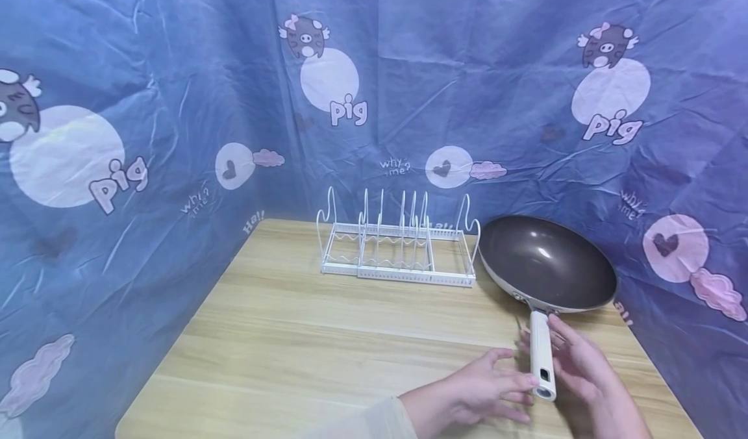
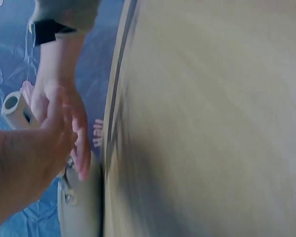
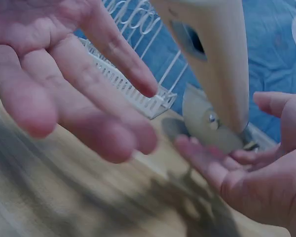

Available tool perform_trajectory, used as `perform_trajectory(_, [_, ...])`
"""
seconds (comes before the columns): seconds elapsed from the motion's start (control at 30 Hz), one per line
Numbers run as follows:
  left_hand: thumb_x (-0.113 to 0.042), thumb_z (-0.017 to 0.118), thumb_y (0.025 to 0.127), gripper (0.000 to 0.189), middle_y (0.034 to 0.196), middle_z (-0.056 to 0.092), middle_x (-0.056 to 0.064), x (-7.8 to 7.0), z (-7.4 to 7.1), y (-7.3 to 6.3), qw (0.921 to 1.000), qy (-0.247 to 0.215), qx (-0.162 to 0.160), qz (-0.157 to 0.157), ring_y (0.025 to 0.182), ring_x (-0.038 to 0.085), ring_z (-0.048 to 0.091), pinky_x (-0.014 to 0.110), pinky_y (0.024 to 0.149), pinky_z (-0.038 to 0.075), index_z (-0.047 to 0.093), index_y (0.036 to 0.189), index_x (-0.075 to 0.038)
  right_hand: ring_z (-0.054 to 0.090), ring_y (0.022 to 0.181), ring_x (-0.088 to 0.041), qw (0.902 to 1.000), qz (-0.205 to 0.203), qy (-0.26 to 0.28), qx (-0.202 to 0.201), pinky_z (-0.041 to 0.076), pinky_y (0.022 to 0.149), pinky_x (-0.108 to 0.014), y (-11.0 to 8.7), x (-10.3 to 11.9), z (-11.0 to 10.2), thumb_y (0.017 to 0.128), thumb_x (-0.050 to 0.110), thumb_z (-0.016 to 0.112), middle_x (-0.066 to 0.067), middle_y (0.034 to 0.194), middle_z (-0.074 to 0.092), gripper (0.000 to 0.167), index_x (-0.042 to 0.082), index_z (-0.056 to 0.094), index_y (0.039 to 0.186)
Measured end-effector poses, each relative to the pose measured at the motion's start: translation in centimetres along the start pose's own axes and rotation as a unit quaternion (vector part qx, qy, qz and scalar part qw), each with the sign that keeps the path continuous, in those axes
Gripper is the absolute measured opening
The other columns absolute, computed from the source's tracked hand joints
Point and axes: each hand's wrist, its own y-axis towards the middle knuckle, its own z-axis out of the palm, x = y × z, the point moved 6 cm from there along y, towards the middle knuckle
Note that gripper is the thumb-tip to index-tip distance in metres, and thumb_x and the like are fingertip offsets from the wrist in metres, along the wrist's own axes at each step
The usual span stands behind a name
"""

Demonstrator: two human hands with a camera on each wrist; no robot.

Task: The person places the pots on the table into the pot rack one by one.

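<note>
A frying pan (image 1: 543, 263) with a dark inside and a white handle (image 1: 541, 354) sits at the right of the table, handle toward me. In the head view my left hand (image 1: 479, 390) is left of the handle, its loosely spread fingers reaching to the handle's end; whether they touch is hard to tell. My right hand (image 1: 584, 364) lies along the handle's right side. From the right wrist view, the right hand (image 3: 256, 173) has its fingers beneath the handle (image 3: 217, 59) and its thumb apart. The left hand (image 3: 64, 74) shows fingers extended there.
Left of the pan stands a white wire rack (image 1: 397, 273) with upright dividers and curved end loops. Both stand on a light wooden table (image 1: 292, 341). A blue cloth (image 1: 409, 88) printed with pigs hangs behind and at the sides.
</note>
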Motion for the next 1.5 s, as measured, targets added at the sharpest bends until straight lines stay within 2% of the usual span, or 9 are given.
perform_trajectory(0.03, [-0.011,0.076,0.1,0.071,0.12,0.075,0.017,0.1,0.2,0.1,0.9999,-0.014,0.004,-0.001,0.115,0.035,0.075,0.063,0.103,0.063,0.036,0.159,-0.012,0.071,0.134,-0.023,0.9961,0.01,0.059,0.065,0.052,0.123,-0.034,0.1,-0.3,0.3,0.119,0.041,0.014,-0.01,0.141,0.075,0.067,0.013,0.071,0.138])
perform_trajectory(0.1, [-0.007,0.074,0.101,0.069,0.116,0.077,0.017,0.4,0.6,0.4,0.9992,-0.038,0.013,-0.003,0.114,0.035,0.076,0.065,0.106,0.061,0.036,0.158,-0.01,0.06,0.149,-0.028,0.9719,0.03,0.161,0.169,0.038,0.134,-0.038,0.1,-0.9,1.0,0.116,0.044,0.001,-0.017,0.154,0.065,0.08,0.003,0.062,0.149])
perform_trajectory(0.17, [-0.003,0.071,0.102,0.067,0.117,0.076,0.017,0.5,1.0,0.7,0.998,-0.058,0.024,-0.002,0.115,0.035,0.076,0.065,0.109,0.059,0.035,0.158,-0.008,0.05,0.157,-0.031,0.9483,0.022,0.225,0.223,0.028,0.138,-0.04,0.3,-1.2,1.1,0.115,0.045,-0.005,-0.02,0.163,0.055,0.085,-0.002,0.053,0.155])
perform_trajectory(0.33, [0.004,0.063,0.104,0.054,0.128,0.072,0.018,0.2,1.9,1.3,0.994,-0.094,0.054,0.01,0.13,0.045,0.07,0.058,0.114,0.058,0.043,0.153,-0.005,0.04,0.163,-0.033,0.9052,-0.006,0.322,0.278,0.02,0.141,-0.037,0.8,-1.7,0.8,0.115,0.043,-0.005,-0.02,0.172,0.043,0.081,-0.003,0.039,0.163])
perform_trajectory(0.53, [0.004,0.059,0.105,0.038,0.133,0.071,0.024,-0.2,2.6,1.6,0.9931,-0.092,0.071,0.019,0.139,0.051,0.062,0.054,0.118,0.055,0.058,0.142,-0.003,0.039,0.163,-0.033,0.8805,-0.017,0.369,0.298,0.019,0.141,-0.034,1.2,-2.0,0.2,0.118,0.037,0.009,-0.019,0.176,0.036,0.066,-0.003,0.029,0.168])
perform_trajectory(0.7, [0.006,0.059,0.103,0.036,0.134,0.071,0.026,-0.1,2.6,1.9,0.9938,-0.094,0.059,0.011,0.135,0.045,0.066,0.054,0.119,0.054,0.061,0.139,0.0,0.043,0.161,-0.032,0.8748,-0.024,0.363,0.32,0.023,0.139,-0.033,1.4,-2.2,0.5,0.119,0.038,0.011,-0.018,0.175,0.037,0.065,0.001,0.026,0.169])
perform_trajectory(0.97, [0.009,0.057,0.101,0.038,0.132,0.072,0.025,0.0,2.1,2.2,0.9941,-0.101,0.04,-0.011,0.134,0.045,0.067,0.056,0.121,0.053,0.064,0.136,-0.004,0.048,0.157,-0.031,0.8716,-0.041,0.347,0.344,0.028,0.139,-0.032,1.7,-2.4,0.9,0.116,0.041,0.003,-0.021,0.169,0.045,0.071,0.003,0.027,0.171])
perform_trajectory(1.1, [0.01,0.057,0.101,0.039,0.131,0.073,0.025,0.0,2.0,2.1,0.9943,-0.098,0.039,-0.016,0.134,0.045,0.067,0.058,0.122,0.052,0.064,0.137,-0.004,0.047,0.157,-0.031,0.8677,-0.044,0.352,0.349,0.028,0.139,-0.032,1.7,-2.6,0.9,0.115,0.044,0.001,-0.021,0.168,0.046,0.073,0.005,0.026,0.171])
perform_trajectory(1.5, [0.01,0.056,0.101,0.041,0.135,0.071,0.028,-0.6,2.1,1.3,0.9957,-0.064,0.06,-0.028,0.129,0.039,0.07,0.059,0.122,0.051,0.065,0.137,-0.005,0.05,0.153,-0.029,0.8721,-0.061,0.35,0.337,0.03,0.138,-0.033,1.7,-2.1,1.7,0.113,0.046,-0.001,-0.02,0.166,0.048,0.077,0.004,0.029,0.17])
